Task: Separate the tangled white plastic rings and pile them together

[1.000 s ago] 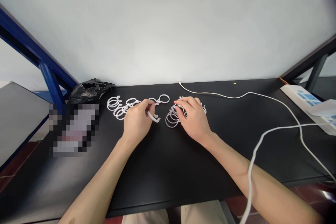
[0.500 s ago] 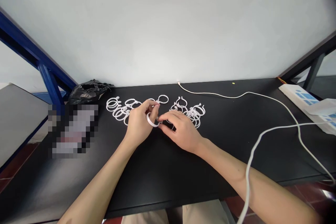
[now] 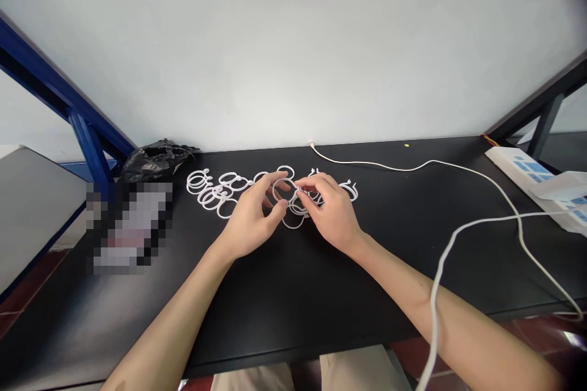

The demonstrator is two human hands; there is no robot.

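A white plastic ring [image 3: 274,190] with a small clasp is held up above the black table, its right side pinched between the thumb and fingers of my right hand [image 3: 334,211]. My left hand [image 3: 252,215] is at the ring's left side, thumb and fingers apart around its edge; whether they touch it I cannot tell. Behind and below the right hand lie several white rings [image 3: 293,227], partly hidden by it, some with their ends open. Another group of white rings [image 3: 210,198] lies left of my left hand, mostly closed loops.
A black plastic bag [image 3: 153,159] is at the back left, with a blurred-out item [image 3: 132,226] in front of it. A white cable [image 3: 443,269] crosses the right side and passes over my right forearm. White and blue packaging [image 3: 534,174] lies at the right edge.
My left hand has opened from its grip on the ring. My right hand has moved slightly right and up, and the ring now stands between both hands, turned toward me.
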